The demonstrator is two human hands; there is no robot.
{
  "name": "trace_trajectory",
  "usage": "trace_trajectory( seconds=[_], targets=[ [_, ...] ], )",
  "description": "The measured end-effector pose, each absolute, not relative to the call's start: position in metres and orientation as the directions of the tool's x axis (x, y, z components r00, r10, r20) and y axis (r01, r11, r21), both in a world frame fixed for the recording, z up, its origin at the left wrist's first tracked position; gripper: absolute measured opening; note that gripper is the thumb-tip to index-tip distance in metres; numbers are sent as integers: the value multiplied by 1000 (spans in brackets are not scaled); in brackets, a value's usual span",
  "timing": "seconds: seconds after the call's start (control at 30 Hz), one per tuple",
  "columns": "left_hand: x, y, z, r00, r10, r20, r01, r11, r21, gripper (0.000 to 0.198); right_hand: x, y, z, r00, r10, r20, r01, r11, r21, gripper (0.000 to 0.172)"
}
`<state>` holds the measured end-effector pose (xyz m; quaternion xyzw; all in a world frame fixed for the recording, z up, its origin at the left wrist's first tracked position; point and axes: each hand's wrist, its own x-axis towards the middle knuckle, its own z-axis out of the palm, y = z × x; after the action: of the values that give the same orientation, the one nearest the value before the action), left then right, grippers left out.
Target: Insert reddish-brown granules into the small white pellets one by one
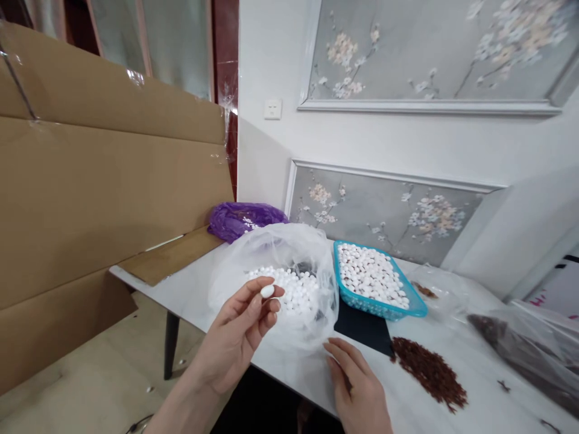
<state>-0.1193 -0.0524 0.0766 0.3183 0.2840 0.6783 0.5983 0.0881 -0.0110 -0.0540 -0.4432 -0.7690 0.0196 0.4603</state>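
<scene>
My left hand (246,325) is raised over the near side of a clear plastic bag (316,241), pinching a small white oval piece (267,292) between thumb and fingertips. Inside the wide-mouthed bag lies a heap of similar white pieces (301,292). My right hand (357,383) rests at the table's near edge, its fingers loosely bent and its fingertips by the bag's lower right rim. I see nothing in it. Right of the bag stands a blue plastic basket (414,307) filled with more white pieces.
A dark red-brown pile of thin pieces (429,371) lies on the white table (289,374), right of a black flat sheet (362,325). Plastic bags of brown material (520,343) lie at far right. A purple bag (226,223) sits behind; tall cardboard (113,181) stands left.
</scene>
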Motion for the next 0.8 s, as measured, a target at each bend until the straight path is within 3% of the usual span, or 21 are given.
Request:
trace_trajectory(
  seconds=[0.27,0.47,0.7,0.8],
  targets=[
    [-116,-50,74,-132,983,124,-550,-176,816,22,87,-14,-48,-164,711,683,648,600,-469,26],
    [-114,-49,77,-141,975,173,-463,-219,859,41,87,-14,-51,-164,714,681,652,596,-468,25],
    [-113,-50,78,-163,964,210,-337,-254,907,18,87,-15,-50,-169,743,648,649,579,-494,25],
    [-113,-49,76,-195,966,172,-287,-224,931,20,86,-15,-49,-180,752,634,632,582,-511,25]
  ],
)
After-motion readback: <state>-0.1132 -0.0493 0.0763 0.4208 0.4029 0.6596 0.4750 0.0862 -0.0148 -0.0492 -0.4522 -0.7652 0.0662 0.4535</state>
